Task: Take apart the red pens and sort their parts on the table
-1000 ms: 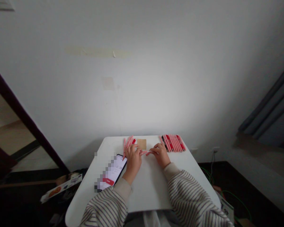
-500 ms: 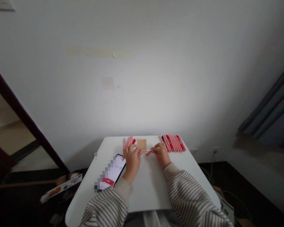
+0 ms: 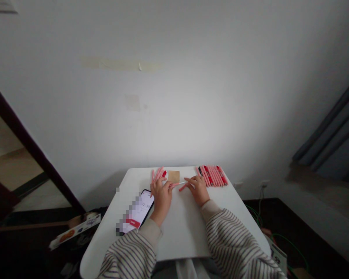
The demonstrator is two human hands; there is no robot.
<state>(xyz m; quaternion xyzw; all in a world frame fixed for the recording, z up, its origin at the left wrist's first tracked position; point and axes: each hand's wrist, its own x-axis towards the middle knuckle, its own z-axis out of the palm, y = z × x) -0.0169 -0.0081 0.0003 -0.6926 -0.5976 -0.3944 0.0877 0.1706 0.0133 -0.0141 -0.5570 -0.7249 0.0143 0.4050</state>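
My left hand (image 3: pixel 161 194) and my right hand (image 3: pixel 198 189) rest on the white table (image 3: pixel 180 232), fingers pinched toward each other. Between them is a pink pen (image 3: pixel 178 185) drawn apart, with a thin white stem showing between its two pieces. The left fingers pinch the left piece and the right fingers hold the right piece. A loose pile of pink pens (image 3: pixel 158 173) lies just beyond my left hand. A neat row of pink and red pens (image 3: pixel 213 175) lies just beyond my right hand.
A small brown card (image 3: pixel 173 176) lies between the two groups of pens. A phone (image 3: pixel 139 209) with a lit screen lies left of my left wrist. The table's far edge meets a white wall; a grey curtain (image 3: pixel 331 143) hangs at right.
My hands have moved slightly apart. The pink pen between them has separated, and the thin white stem now shows in the gap.
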